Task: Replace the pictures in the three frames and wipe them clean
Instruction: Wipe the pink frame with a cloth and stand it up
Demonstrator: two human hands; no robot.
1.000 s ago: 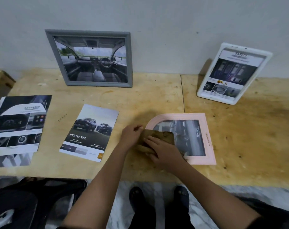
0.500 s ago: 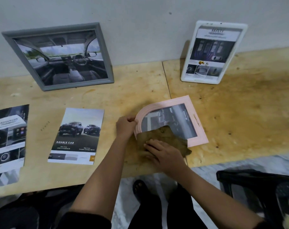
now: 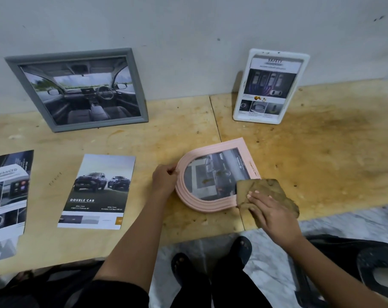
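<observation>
right hand [image 3: 275, 215] and brown cloth [image 3: 269, 192] slid across to pink frame's [image 3: 202, 207] square corner, glass [image 3: 210, 181] now uncovered

On the table [image 3: 321, 152], a wide frame [image 3: 99, 125] leans against the wall [image 3: 188, 30] at rear left and a tall frame [image 3: 269, 85] at rear right. An arched frame [image 3: 189, 204] lies flat near the front edge, a cloth [image 3: 266, 190] overlapping its right end. A leaflet [image 3: 97, 192] lies to its left, with a second leaflet [image 3: 7, 196] further left.

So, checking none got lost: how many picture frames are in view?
3. Grey rectangular frame leaning on the wall, left; white rectangular frame leaning there, right; pink arched frame on the wooden table. None seems hidden.
</observation>
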